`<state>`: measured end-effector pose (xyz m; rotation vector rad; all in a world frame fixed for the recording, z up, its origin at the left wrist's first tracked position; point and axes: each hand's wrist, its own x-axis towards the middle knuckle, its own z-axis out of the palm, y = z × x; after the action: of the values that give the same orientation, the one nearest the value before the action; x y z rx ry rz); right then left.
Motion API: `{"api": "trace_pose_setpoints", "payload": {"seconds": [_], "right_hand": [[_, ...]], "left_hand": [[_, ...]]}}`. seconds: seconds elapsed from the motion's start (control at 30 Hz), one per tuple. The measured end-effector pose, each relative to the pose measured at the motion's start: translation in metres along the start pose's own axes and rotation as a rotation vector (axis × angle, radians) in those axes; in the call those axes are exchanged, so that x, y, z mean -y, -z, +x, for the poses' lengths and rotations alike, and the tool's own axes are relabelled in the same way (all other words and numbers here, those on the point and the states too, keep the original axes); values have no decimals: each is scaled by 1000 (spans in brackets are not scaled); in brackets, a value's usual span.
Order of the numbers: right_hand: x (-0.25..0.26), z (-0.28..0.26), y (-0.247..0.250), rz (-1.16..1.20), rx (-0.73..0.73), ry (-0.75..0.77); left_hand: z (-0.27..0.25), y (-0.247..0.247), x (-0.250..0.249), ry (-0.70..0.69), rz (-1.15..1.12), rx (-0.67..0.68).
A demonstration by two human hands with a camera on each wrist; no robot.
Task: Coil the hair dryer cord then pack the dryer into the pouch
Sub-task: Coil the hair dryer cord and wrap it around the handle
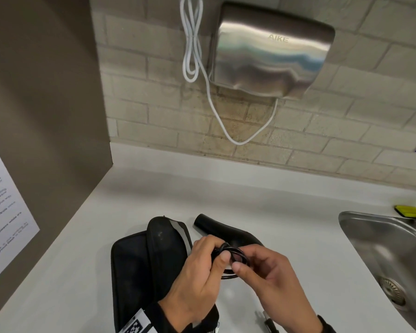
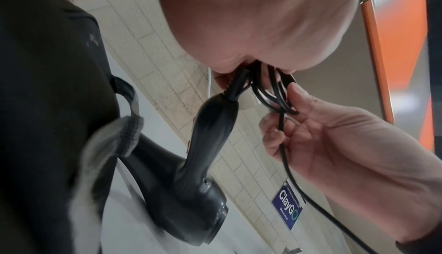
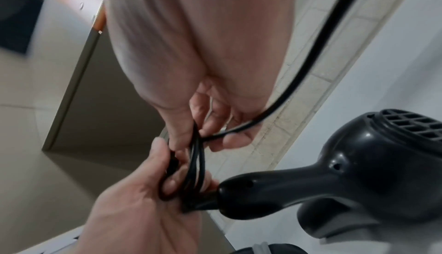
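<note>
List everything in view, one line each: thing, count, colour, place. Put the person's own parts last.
hair dryer: one, black, lying on the counter beyond the hands
cord: one, black, small loops held between both hands, the rest trailing toward the person
plug: one, black, on the counter at the near edge
pouch: one, black with a grey trim, on the counter left of the dryer
counter: one, white
sink: one, steel, at the right
hand dryer: one, steel, on the tiled wall
white cable: one, hanging beside the hand dryer
left hand: grips the coiled loops
right hand: pinches the loops
</note>
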<state>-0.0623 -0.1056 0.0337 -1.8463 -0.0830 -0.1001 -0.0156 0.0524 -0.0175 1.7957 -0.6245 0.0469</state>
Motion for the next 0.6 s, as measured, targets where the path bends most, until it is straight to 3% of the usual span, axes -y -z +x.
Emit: {"api": "trace_pose_setpoints", "payload": {"seconds": [0.2,0.4,0.53,0.6], "right_hand": [[9,2,2,43,-5,-25],[0,-1,-13,-8,-259,19],[-13,-2,-18,-508,-406,415],[-19,-1,-22,-727,-489,526]], "left_hand": [[7,3,-16,103,-187,10],[8,3,-25,160,-352,-22],[9,1,-26,178,-430,-42],[10,1,-27,170,-438,-49]]}}
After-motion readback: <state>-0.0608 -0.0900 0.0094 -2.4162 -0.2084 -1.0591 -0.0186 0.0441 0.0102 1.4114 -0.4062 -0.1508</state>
